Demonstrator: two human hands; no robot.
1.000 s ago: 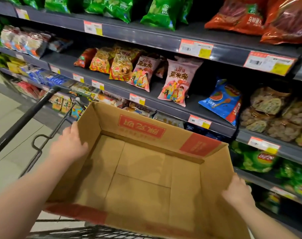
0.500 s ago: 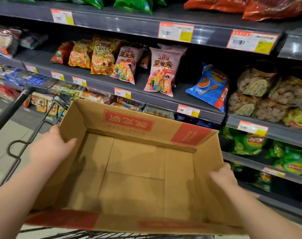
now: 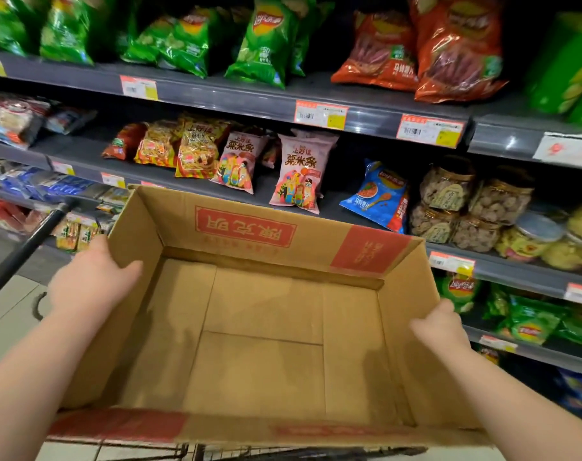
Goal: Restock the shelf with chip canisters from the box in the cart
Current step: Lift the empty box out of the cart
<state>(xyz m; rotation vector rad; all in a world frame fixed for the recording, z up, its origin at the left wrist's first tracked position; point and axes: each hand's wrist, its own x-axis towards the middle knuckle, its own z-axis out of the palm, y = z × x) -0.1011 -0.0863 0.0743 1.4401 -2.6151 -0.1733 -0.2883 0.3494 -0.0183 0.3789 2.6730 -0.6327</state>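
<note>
box: a cardboard box (image 3: 259,327) sits open-topped above the wire cart (image 3: 196,452), its floor bare; no canister shows inside it
left hand: the left hand (image 3: 93,281) grips the left wall of the box, thumb hooked over the rim on the inside, fingers hidden behind the wall
right hand: the right hand (image 3: 441,327) is closed on the right wall near its top edge, thumb inside, the other fingers out of sight outside
cart: only the dark handle bar (image 3: 23,251) at the left and a strip of wire at the bottom edge show; whether the box rests on the cart or is lifted clear of it cannot be told
shelf: the shelves (image 3: 249,94) hold bags of chips and snacks and clear jars at the right; green tube-like packs (image 3: 569,61) at the top right may be the canisters, but they are too cut off to be sure
progress: judging by the bare box, the unloading looks finished; what seems left is to take the box away or set it down
risk: the thin walls may bend under a two-sided grip
</note>
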